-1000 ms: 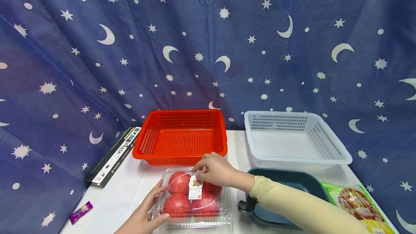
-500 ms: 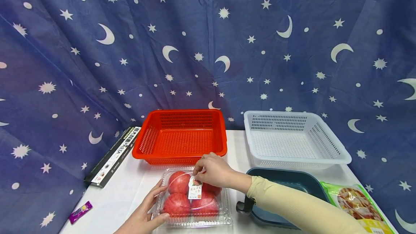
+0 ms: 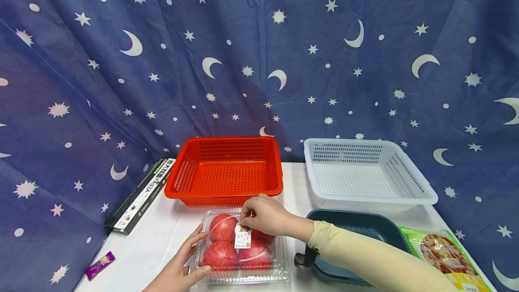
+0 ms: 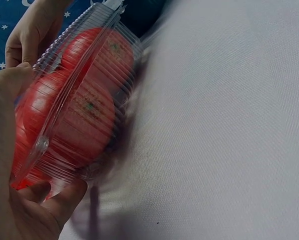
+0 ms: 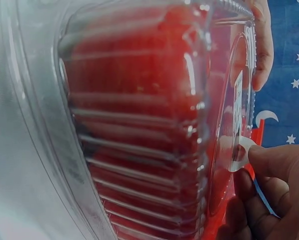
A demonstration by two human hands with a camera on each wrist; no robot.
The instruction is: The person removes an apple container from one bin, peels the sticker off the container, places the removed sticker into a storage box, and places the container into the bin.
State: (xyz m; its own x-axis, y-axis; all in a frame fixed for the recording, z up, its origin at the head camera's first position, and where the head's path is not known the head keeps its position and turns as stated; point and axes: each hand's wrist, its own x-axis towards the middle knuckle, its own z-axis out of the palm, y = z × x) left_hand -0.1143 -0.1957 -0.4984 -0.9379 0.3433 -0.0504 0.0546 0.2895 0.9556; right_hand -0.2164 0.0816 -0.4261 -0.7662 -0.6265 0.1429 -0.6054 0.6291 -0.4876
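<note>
A clear plastic clamshell box (image 3: 279, 260) of red apples (image 3: 220, 256) sits on the table, lid closed. On the lid is a white sticker (image 3: 243, 239), its lower part flat against the plastic. My right hand (image 3: 265, 215) pinches the sticker's top edge between thumb and forefinger; in the right wrist view that end of the sticker (image 5: 243, 154) curls up off the lid. My left hand (image 3: 182, 260) holds the box's left side, thumb at the front corner and fingers along the side. The left wrist view shows its fingers (image 4: 67, 200) against the wall.
Behind the box stand a red basket (image 3: 227, 195) and a white basket (image 3: 373, 200). A dark blue pan (image 3: 336, 267) lies under my right forearm, beside a green food packet (image 3: 446, 256). At left are a long pasta box (image 3: 142, 197) and a small purple packet (image 3: 100, 265).
My right hand has drawn slightly down toward me, and the sticker's top end is now folded down, hiding most of its picture. The left hand and box stay put.
</note>
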